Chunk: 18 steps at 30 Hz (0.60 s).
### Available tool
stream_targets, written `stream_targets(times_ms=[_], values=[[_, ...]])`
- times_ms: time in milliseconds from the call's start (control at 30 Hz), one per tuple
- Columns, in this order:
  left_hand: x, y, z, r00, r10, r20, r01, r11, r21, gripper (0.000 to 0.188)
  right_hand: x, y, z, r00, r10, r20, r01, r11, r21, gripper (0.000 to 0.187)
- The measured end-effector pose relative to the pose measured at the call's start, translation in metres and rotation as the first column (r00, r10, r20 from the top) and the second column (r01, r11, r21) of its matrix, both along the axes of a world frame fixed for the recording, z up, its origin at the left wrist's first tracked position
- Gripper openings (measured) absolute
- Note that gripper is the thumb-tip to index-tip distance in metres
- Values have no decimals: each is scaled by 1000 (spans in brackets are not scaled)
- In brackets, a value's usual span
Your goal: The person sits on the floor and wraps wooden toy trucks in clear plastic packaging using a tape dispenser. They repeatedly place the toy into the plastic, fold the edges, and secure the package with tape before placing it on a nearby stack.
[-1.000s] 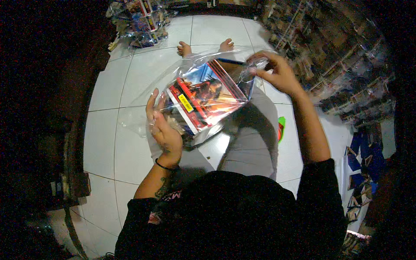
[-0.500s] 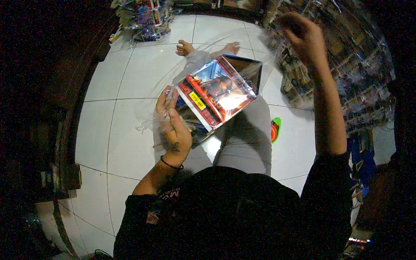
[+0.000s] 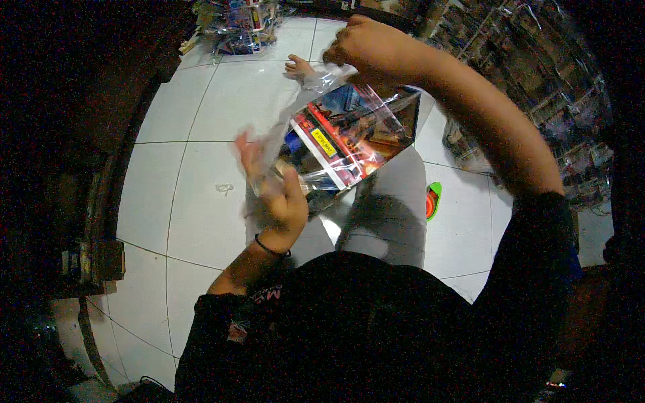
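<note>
A flat rectangular pack with a colourful printed picture [image 3: 339,111] and a yellow label lies tilted over my lap, wrapped in loose clear plastic film [image 3: 332,79]. My right hand [image 3: 359,50] reaches across the pack's far side, closed on a gathered part of the film. At the near left edge of the pack is my left hand [image 3: 282,198], fingers stretched and apart, blurred by motion. Its thumb lies against the wrapped edge, and some film passes over the fingers. Beneath the pack, a dark-edged open box or tray [image 3: 415,117] shows partly at the right.
A green and orange tape dispenser-like object [image 3: 433,201] lies on the white tiled floor [image 3: 201,221] right of my legs. Large plastic-wrapped stacks [image 3: 537,87] stand at the right. Another wrapped stack [image 3: 245,27] is at the far left. A small clear scrap [image 3: 224,188] lies left.
My right hand has swept left across the far side of the pack, drawing the film with it. The left hand's fingers have spread, and the pack has shifted slightly right.
</note>
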<state>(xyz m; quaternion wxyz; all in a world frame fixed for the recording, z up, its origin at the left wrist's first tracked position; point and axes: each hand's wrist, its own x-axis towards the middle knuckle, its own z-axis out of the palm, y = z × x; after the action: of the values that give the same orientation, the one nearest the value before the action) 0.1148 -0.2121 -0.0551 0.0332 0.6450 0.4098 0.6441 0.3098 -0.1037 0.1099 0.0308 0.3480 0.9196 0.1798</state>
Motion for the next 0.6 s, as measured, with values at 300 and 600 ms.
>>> stream_targets(times_ms=[300,600], values=[[101,-17,8,143,218,-965,42,973,226,63,65,22,-14,955,261,-141,-279,952,-123,21],[66,25,62,363,-197,-911,-114,961,-253,100,75,-20,-36,957,256,-134,-264,964,-42,36]])
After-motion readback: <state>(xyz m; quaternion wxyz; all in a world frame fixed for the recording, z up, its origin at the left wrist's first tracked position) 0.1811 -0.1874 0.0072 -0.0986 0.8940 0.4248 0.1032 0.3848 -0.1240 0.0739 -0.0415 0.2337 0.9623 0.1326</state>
